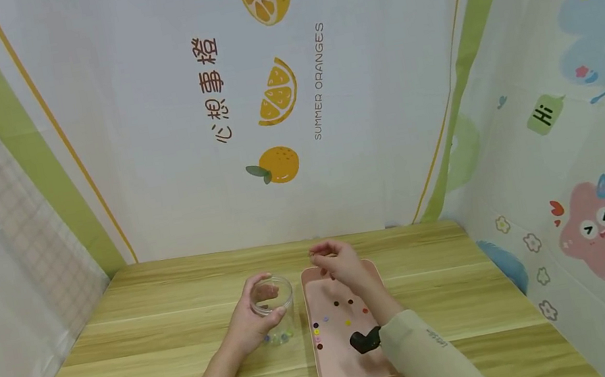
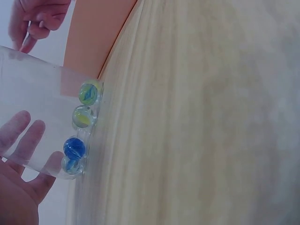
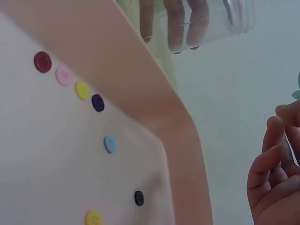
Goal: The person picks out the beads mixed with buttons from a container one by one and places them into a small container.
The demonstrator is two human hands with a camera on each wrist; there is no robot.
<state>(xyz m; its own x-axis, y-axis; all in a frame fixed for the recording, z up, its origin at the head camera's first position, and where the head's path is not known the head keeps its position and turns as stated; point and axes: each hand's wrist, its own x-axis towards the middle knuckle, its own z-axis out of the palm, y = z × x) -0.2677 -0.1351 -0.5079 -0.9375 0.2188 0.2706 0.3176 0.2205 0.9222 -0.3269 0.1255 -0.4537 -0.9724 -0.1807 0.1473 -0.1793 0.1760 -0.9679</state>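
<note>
My left hand (image 1: 249,326) grips a clear jar (image 1: 289,314), fingers around its far side and thumb near the rim. The jar has an open top and stands upright on the table. Glass marbles (image 2: 74,148) lie at its bottom, blue and yellow-green swirled. Above the far end of a pink tray (image 1: 339,369) is my right hand (image 1: 346,268), thumb and fingertips brought together. I cannot tell whether something small is between them. Inside the tray are several buttons: a dark red button (image 3: 42,62), pink, yellow and dark purple ones in a row, with a light blue button (image 3: 110,144) apart.
The wooden table (image 1: 184,342) carries the jar and, to its right, the tray with raised walls. A white curtain (image 1: 173,203) with orange prints hangs behind the table, and a patterned curtain (image 1: 517,179) closes the right side.
</note>
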